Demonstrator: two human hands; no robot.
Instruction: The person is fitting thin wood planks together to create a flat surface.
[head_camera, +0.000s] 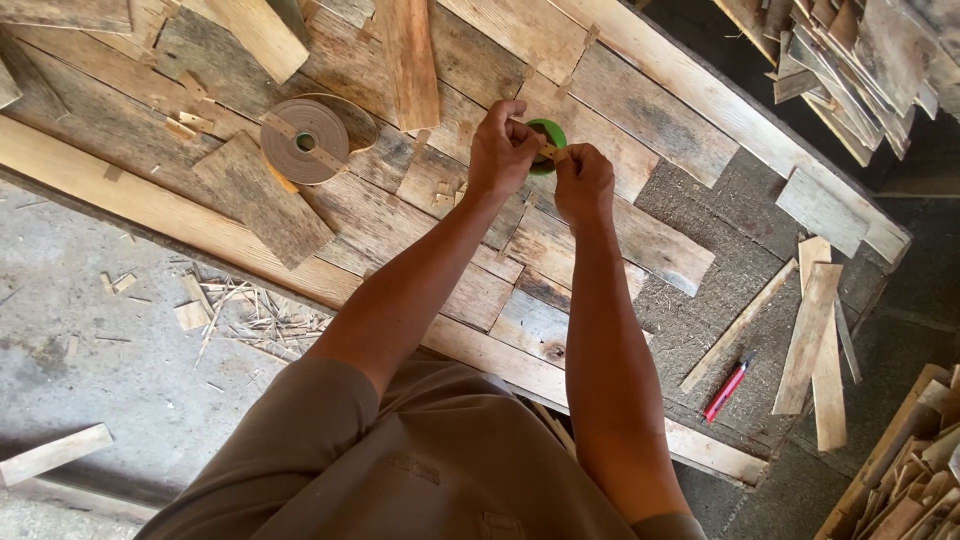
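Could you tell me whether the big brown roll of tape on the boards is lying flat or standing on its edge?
Lying flat: the brown roll shows its round face and centre hole upward, resting on the boards.

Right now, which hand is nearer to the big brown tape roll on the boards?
Left. The left hand is closer to the brown tape roll; the right hand is farther away, beyond the left.

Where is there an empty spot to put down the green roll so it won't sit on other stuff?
The rough fibre patch right of both hands, between the short plank and the long slat, lies bare. The grey floor bottom left is mostly open. It is crowded around the brown tape roll and the red cutter beside stacked slats.
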